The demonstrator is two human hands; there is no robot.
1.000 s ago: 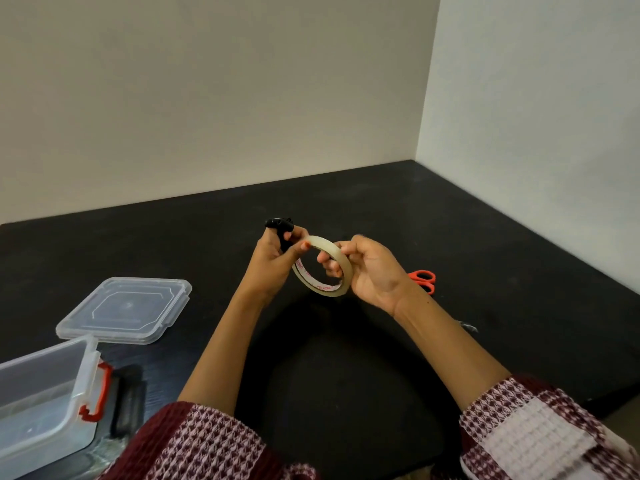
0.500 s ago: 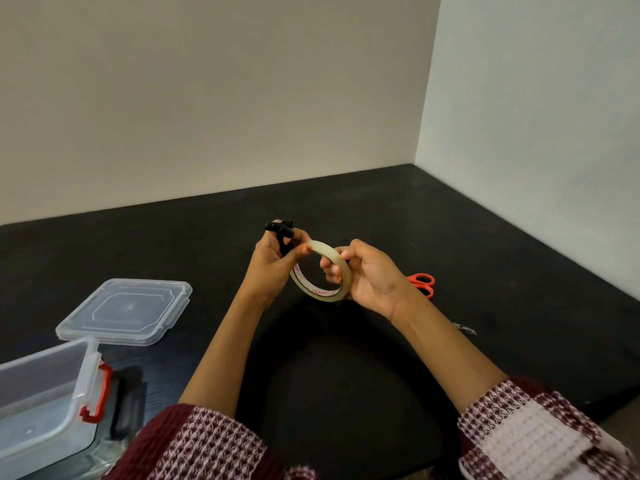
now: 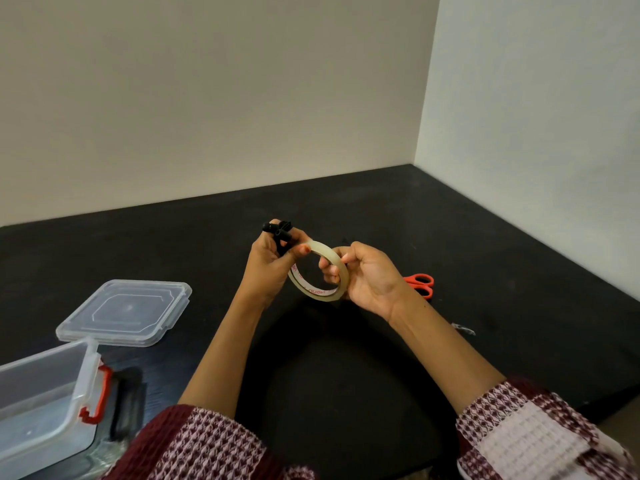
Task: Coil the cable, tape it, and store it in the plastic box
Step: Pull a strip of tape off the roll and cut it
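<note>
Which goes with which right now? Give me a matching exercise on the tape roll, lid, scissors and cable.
Things:
1 tape roll
2 lid
3 scissors
4 cable

States:
A flat on the table by the plastic box
B gripped in the left hand
C pinched by the right hand
D lying beyond the right hand

Pairs: 1-C, 2-A, 3-D, 4-B

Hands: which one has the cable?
The left hand grips the black cable, thumb touching the tape roll; the right hand holds only the tape roll.
</note>
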